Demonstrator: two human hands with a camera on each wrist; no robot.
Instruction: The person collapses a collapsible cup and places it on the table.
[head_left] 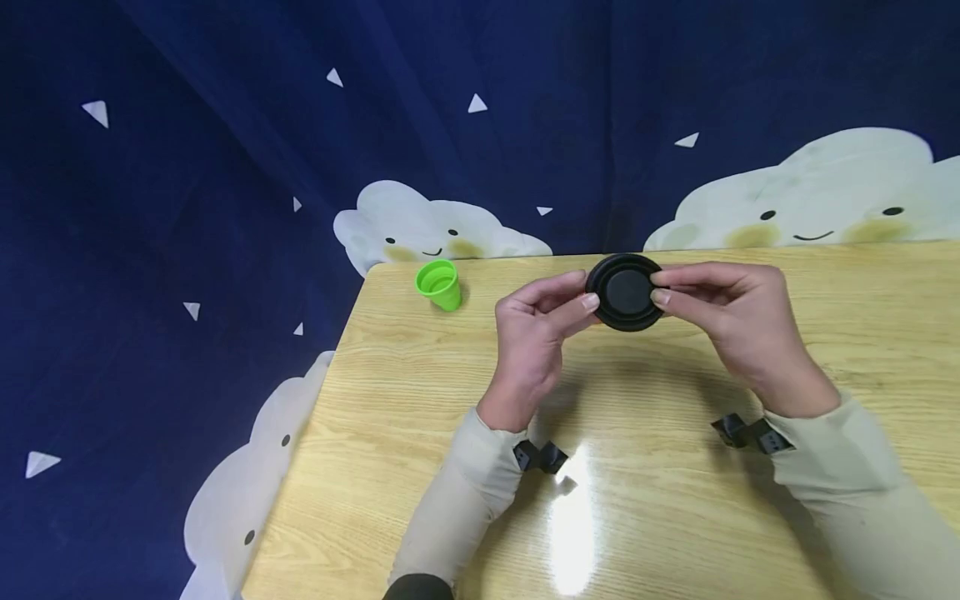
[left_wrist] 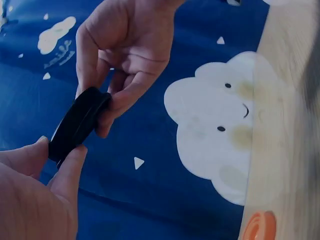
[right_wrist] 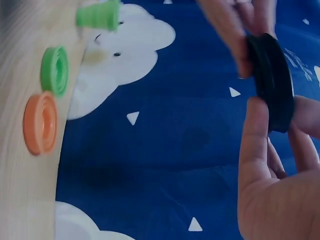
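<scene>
A round black collapsible cup, folded flat into a ridged disc, is held up above the table's far part. My left hand pinches its left rim between thumb and fingers. On the opposite side, my right hand pinches the right rim the same way. In the left wrist view the black cup appears nearly edge-on, and its folded rings also show from the side in the right wrist view.
A light green cup, extended, stands at the wooden table's far left. Behind the hands, a folded green cup and a folded orange one lie near the far edge. A blue curtain with clouds hangs beyond.
</scene>
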